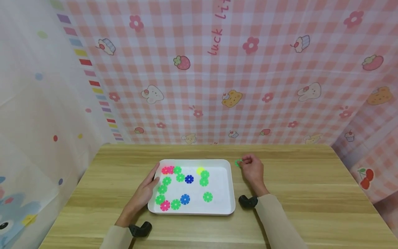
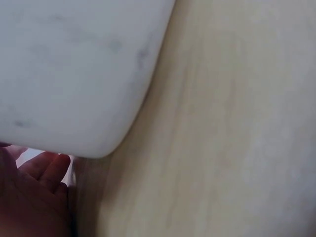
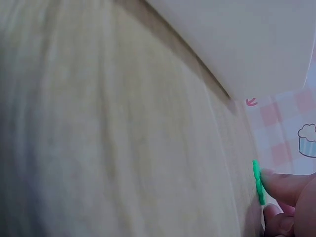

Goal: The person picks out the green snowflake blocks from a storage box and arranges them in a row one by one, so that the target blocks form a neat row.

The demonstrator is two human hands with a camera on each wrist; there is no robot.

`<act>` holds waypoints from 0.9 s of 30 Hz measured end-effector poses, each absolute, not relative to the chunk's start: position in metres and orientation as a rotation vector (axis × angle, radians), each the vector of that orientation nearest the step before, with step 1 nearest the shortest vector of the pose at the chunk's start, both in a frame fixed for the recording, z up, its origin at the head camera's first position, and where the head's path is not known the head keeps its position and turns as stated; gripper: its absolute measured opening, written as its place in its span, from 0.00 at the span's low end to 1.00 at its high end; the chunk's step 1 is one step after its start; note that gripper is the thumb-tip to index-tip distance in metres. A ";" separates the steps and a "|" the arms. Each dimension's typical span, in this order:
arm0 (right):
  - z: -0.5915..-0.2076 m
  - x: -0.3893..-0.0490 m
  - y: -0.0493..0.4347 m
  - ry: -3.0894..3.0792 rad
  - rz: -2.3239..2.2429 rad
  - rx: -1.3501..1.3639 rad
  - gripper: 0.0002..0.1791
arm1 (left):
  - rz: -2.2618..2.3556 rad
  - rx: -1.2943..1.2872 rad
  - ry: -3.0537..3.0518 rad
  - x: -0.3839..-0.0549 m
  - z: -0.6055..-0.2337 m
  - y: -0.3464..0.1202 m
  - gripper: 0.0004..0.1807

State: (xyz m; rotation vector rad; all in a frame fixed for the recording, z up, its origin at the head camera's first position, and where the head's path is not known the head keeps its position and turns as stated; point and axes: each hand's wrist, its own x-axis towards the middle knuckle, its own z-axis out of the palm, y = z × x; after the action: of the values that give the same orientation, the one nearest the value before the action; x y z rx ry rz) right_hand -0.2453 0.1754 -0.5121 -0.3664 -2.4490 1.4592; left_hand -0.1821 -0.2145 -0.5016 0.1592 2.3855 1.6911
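A white tray (image 1: 219, 204) lies on the table, holding several notched plastic discs, most of them green (image 1: 207, 197), with pink (image 1: 165, 205), blue (image 1: 185, 199), dark blue (image 1: 189, 179) and yellow ones (image 1: 200, 171). My left hand (image 1: 143, 193) grips the tray's left side, thumb at the rim and fingers along the outside. Just off the tray's right end, my right hand (image 1: 253, 172) pinches a green notched disc (image 1: 237, 163) between thumb and fingers. The right wrist view shows this green disc (image 3: 258, 182) edge-on at the fingertips. Part of the left hand (image 2: 37, 192) shows below the tray's corner.
The wooden table (image 1: 304, 193) extends around the tray. Behind it hangs a pink checked curtain (image 1: 199, 83), with a pale curtain (image 1: 46, 114) on the left. Each wrist wears a black device (image 1: 141, 229).
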 end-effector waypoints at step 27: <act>-0.468 -0.231 0.161 -2.567 1.700 -0.042 0.10 | 1.725 0.177 2.368 -0.184 -0.501 -0.216 0.30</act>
State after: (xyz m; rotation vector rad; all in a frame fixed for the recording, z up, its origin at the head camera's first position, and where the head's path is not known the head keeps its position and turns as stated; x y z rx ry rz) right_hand -0.2310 0.1608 -0.4680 -0.0422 -2.5666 1.7004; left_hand -0.1842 -0.2158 -0.5014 0.1768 2.3685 1.7250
